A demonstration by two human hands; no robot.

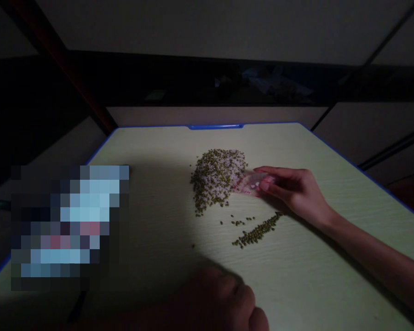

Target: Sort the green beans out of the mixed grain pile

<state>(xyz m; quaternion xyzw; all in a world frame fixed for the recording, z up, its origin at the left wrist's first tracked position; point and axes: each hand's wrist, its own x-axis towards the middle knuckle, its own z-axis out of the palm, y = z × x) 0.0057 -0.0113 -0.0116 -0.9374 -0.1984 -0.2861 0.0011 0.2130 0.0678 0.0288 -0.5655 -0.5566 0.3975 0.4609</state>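
Note:
A pile of green beans mixed with white grains (219, 179) lies in the middle of a pale green table (152, 151). My right hand (296, 188) reaches in from the right, its fingers pinched on a small pink card (251, 180). The card's edge rests against the right side of the pile. Just below the hand a short row of green beans (258, 230) lies apart from the pile, with a few strays beside it. My left hand (224, 299) rests in shadow at the near edge, fingers curled into a loose fist, nothing visible in it.
The table has a blue rim (215, 126) and drops off at the far and right sides. A blurred-out blue and pink object (71, 225) sits on the table's left part. The room around is dark, with a dark beam (55, 59) at back left.

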